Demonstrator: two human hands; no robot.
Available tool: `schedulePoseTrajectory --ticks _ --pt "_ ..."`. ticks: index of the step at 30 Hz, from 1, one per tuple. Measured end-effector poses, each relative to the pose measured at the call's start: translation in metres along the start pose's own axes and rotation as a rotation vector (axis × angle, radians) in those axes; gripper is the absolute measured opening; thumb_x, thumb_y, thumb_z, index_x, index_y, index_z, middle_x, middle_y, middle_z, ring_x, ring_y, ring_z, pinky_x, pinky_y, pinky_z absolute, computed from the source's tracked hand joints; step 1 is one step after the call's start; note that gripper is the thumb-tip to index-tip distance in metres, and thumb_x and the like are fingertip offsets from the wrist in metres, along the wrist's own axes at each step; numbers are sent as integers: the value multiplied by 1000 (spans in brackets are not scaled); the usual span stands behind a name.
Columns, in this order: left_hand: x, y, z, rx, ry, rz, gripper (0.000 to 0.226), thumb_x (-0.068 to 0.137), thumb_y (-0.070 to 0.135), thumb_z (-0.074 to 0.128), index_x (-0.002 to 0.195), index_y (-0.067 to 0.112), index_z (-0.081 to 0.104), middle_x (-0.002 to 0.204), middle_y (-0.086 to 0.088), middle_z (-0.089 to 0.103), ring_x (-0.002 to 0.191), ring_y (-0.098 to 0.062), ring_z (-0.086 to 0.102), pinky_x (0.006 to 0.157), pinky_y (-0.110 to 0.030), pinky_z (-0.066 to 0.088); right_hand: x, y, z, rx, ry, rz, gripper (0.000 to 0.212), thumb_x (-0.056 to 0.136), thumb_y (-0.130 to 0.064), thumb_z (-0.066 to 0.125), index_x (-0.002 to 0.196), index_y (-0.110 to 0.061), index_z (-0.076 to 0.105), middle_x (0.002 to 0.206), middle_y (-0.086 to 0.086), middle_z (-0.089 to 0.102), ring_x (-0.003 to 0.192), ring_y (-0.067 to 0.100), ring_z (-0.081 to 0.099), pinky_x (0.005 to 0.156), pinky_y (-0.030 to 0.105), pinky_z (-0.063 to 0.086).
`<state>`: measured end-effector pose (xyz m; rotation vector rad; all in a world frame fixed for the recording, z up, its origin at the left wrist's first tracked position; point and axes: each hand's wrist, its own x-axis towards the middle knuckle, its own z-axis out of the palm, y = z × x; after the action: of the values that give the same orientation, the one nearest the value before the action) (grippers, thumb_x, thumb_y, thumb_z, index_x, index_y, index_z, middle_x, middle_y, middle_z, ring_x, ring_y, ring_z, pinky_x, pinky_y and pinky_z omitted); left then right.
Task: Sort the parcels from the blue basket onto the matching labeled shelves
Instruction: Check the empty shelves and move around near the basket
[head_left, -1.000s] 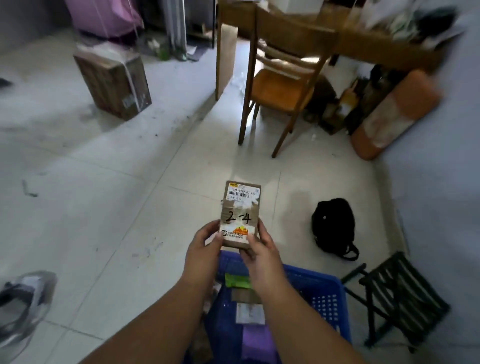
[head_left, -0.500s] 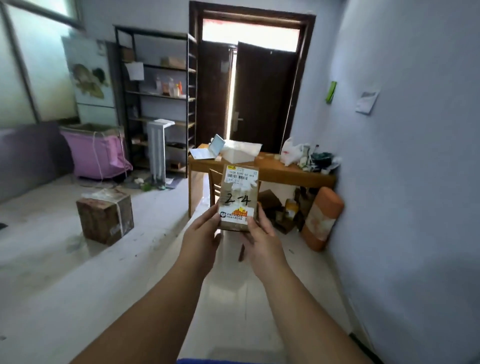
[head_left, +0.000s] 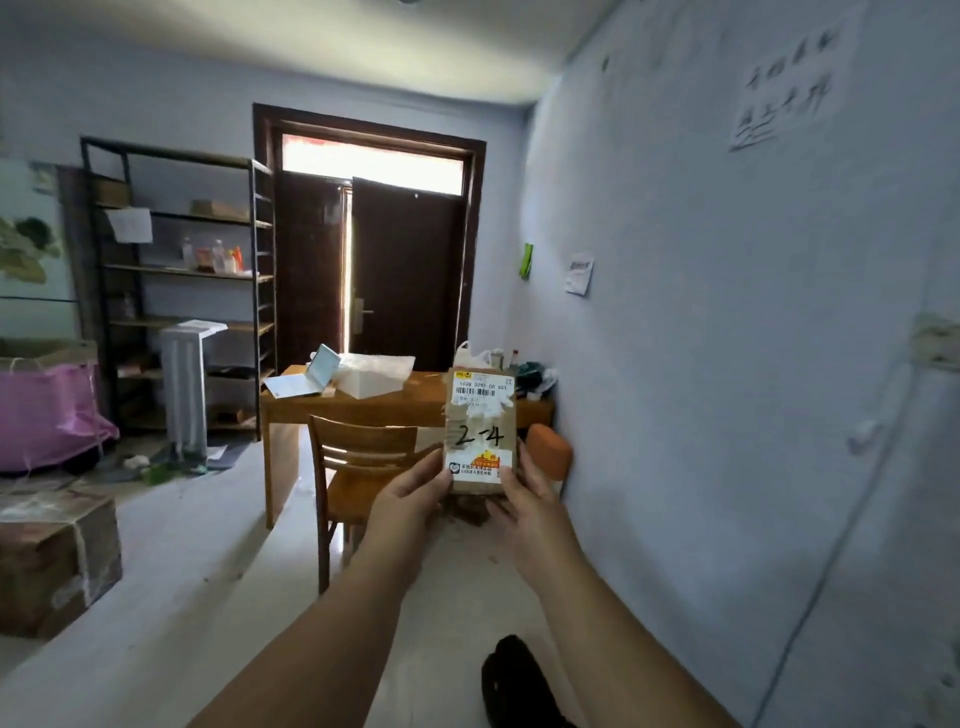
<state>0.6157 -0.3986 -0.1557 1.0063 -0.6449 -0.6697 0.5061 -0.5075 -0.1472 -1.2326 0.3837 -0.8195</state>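
I hold a small brown cardboard parcel (head_left: 480, 426) upright in front of me, with a barcode label on top and "2-4" handwritten in black on its face. My left hand (head_left: 410, 499) grips its lower left edge and my right hand (head_left: 530, 499) grips its lower right edge. A tall black metal shelf unit (head_left: 182, 270) stands against the far wall at the left, with a paper sheet (head_left: 130, 224) hanging on it and a few boxes and bottles on its boards. The blue basket is out of view.
A wooden desk (head_left: 363, 405) and chair (head_left: 358, 457) stand straight ahead, before a dark door (head_left: 395, 270). A taped brown box (head_left: 52, 561) sits on the floor at left, behind it a pink bag (head_left: 47, 410). A black bag (head_left: 519, 680) lies by my feet. The wall runs along the right.
My view has lifted from the floor and the blue basket to the room ahead. The parcel stays in both hands and now sits right of centre, with the desk and chair closer.
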Motion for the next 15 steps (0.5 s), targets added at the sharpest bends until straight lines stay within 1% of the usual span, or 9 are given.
schedulePoseTrajectory --ticks 2,3,5,6,7,9,10,12,15 --pt "4 -2 19 4 -142 -28 55 79 28 73 133 24 59 123 -6 68 120 -27 61 105 -50 44 -18 -19 -20 -13 61 -61 47 98 -15 53 142 -32 48 133 3 62 122 23 58 106 45 46" --pt "5 -3 30 15 -212 -43 59 77 30 75 134 25 58 125 -6 67 122 -27 60 107 -50 42 -29 -28 -29 -31 73 -92 46 99 -14 52 142 -29 48 130 3 64 119 21 61 102 43 50" --pt "2 -7 54 18 -345 -76 62 78 25 76 137 21 55 127 -5 67 122 -25 60 107 -47 42 -57 -42 -53 -92 138 -144 40 101 -13 48 138 -29 51 125 0 67 111 13 66 87 29 56" --pt "-2 -11 67 2 -397 -98 61 79 19 75 137 19 55 126 -5 67 120 -24 61 107 -44 42 -74 -48 -62 -127 203 -158 38 102 -15 47 136 -31 51 124 -2 67 109 10 66 85 26 56" --pt "-8 -16 80 -8 -441 -118 56 81 13 73 135 18 56 125 -5 68 119 -23 62 106 -42 43 -92 -53 -71 -177 267 -167 37 102 -18 48 136 -33 51 125 -3 66 112 10 65 91 28 54" --pt "-26 -26 103 0 -546 -147 46 85 9 68 128 21 60 121 -1 70 116 -17 64 100 -33 47 -127 -57 -87 -212 375 -167 42 100 -24 51 141 -35 47 130 -5 64 122 15 59 106 37 45" --pt "-38 -29 113 3 -608 -166 43 86 9 65 127 23 60 120 1 71 114 -13 65 98 -30 48 -145 -59 -94 -211 435 -170 43 100 -24 51 142 -35 47 130 -5 64 125 16 57 108 40 42" --pt "-67 -40 131 5 -733 -225 40 91 10 62 129 22 60 121 0 70 115 -15 64 103 -36 45 -189 -63 -100 -230 552 -189 44 101 -22 49 142 -35 46 130 -7 64 125 16 56 109 40 41" --pt "-111 -51 150 -24 -868 -298 32 90 8 62 116 25 66 117 -5 71 117 -24 63 107 -43 41 -257 -63 -102 -257 719 -184 43 101 -21 51 141 -36 48 128 -8 65 123 15 58 108 39 42"
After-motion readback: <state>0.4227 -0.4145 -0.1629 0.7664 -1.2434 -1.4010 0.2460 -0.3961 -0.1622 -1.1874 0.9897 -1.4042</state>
